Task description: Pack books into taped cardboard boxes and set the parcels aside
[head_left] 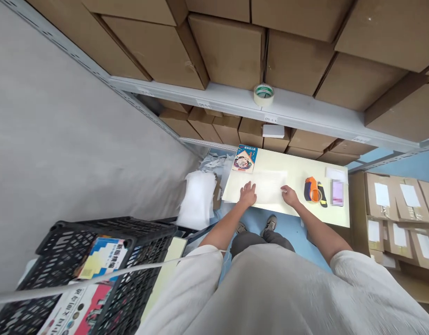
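A thin, whitish, see-through sheet (270, 184) lies flat on the pale table (294, 163) in front of me. My left hand (248, 194) rests on its left part, fingers spread. At the right edge of the sheet, my right hand (290, 195) has thumb and fingers pinched together on it. A blue picture book (245, 159) lies at the table's far left corner, just beyond my left hand. To the right of my right hand are an orange tape dispenser (312, 190) and a black and yellow tool (322, 194), probably a cutter.
A blurred purple rectangle (337, 192) and white paper (334, 174) lie at the table's right end. White sheets (196, 200) are piled left of it. Books fill a black crate (144, 251). Boxes (228, 51) and a tape roll (263, 95) stand on the shelf (305, 109) ahead.
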Demonstrator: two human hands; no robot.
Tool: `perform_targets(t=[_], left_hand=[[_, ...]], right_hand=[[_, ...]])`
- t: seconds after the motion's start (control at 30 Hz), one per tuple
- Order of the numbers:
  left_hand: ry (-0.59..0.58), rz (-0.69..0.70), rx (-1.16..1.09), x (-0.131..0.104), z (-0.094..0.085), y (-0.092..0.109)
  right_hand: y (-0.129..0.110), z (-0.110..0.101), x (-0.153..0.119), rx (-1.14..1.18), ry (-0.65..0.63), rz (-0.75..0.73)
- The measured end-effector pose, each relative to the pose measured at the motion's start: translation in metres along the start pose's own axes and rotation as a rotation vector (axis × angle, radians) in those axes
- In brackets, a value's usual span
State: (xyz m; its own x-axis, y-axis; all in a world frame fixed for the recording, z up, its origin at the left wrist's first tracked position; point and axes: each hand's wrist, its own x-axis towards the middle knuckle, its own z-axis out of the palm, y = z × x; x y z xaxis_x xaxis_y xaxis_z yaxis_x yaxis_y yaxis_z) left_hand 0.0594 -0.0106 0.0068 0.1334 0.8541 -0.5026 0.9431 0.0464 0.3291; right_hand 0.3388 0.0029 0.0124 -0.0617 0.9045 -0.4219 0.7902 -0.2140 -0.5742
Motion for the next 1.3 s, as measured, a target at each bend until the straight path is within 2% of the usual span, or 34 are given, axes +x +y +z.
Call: perform_targets(t=[0.17,0.33,0.47,0.57,0.73,0.87,1.07,1.3], left_hand=[[-0.090,-0.046,0.058,0.001,0.000,-0.009],[-0.115,0.035,0.105,-0.001,-0.001,-0.030],[-0.081,0.093,0.097,-0.004,-0.008,-0.044],[0.001,0.107,0.066,0.002,-0.022,-0.058],[0.080,0.127,0.037,0.031,-0.050,-0.083],[0.024,0.131,0.040,0.051,-0.054,-0.096],[0.006,0.173,0.034,0.055,-0.040,-0.101],[-0.019,0.202,0.001,0.053,-0.042,-0.105]], right_hand=[[0.004,-0.001,-0.002,-0.202,-0.003,0.024],[-0.018,0.008,0.004,-0.190,0.016,-0.069],[-0.053,0.024,0.021,-0.029,0.014,-0.055],[-0.087,0.037,0.043,0.142,0.025,0.019],[-0.146,0.058,0.090,0.417,0.055,0.118],[-0.175,0.071,0.123,0.551,0.078,0.202],[-0.188,0.085,0.152,0.447,0.159,0.410],[-0.197,0.096,0.174,0.402,0.153,0.469]])
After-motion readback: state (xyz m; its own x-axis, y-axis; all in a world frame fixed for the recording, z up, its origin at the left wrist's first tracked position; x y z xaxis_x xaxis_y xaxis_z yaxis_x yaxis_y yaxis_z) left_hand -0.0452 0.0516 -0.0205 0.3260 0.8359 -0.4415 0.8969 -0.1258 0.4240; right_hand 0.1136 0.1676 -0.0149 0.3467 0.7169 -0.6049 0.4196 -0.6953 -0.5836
